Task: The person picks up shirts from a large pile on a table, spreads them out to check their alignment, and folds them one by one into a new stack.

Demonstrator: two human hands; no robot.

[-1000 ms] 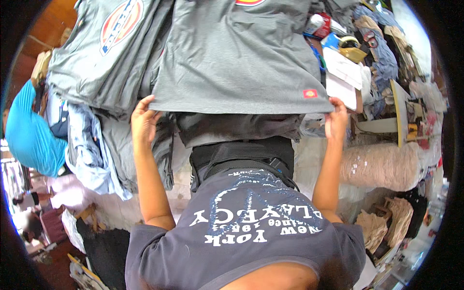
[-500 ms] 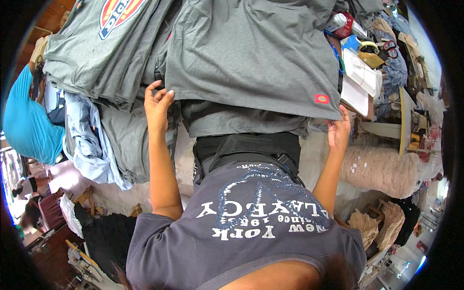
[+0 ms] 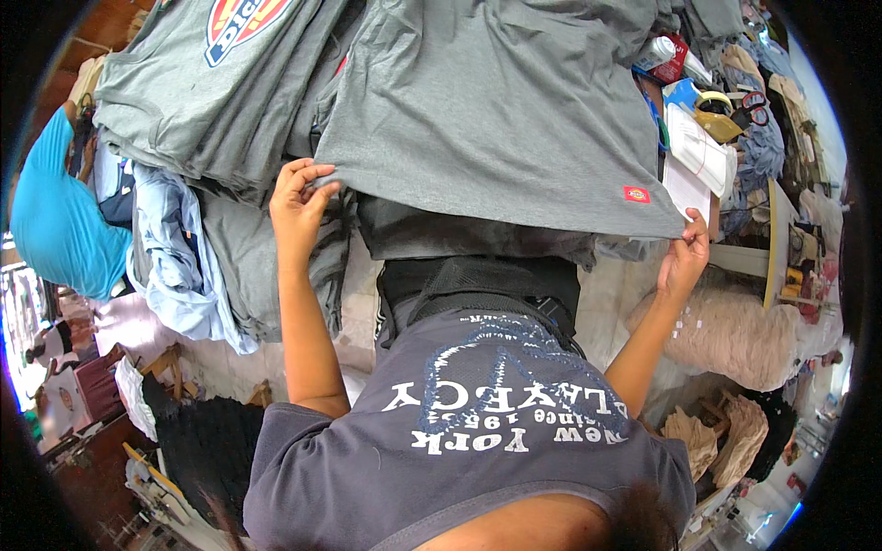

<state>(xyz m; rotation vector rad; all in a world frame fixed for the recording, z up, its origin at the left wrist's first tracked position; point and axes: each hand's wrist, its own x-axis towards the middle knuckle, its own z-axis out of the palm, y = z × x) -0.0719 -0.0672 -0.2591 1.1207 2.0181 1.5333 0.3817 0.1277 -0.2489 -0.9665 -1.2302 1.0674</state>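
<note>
A grey T-shirt [image 3: 496, 119] is spread out before me, its hem drawn tight between my two hands. My left hand [image 3: 301, 197] pinches the hem's left corner between thumb and fingers. At the right corner my right hand [image 3: 682, 255] pinches the same hem, close to a small red label [image 3: 637, 195] sewn above the edge. The shirt's upper part runs out of the picture at the top. More dark grey cloth [image 3: 459, 234] hangs under the lifted hem, just in front of my waist.
A stack of grey shirts [image 3: 193, 119] with a printed badge lies at the left. Light-blue garments [image 3: 175, 248] hang beside it. A person in a blue top [image 3: 69, 220] is at far left. At right are papers [image 3: 694, 151], a tape dispenser [image 3: 717, 119], scissors [image 3: 754, 108] and a beige wrapped bundle [image 3: 735, 340].
My right hand has moved outward to the right with the hem corner, so the hem is stretched tauter. My left hand now grips its corner more closely.
</note>
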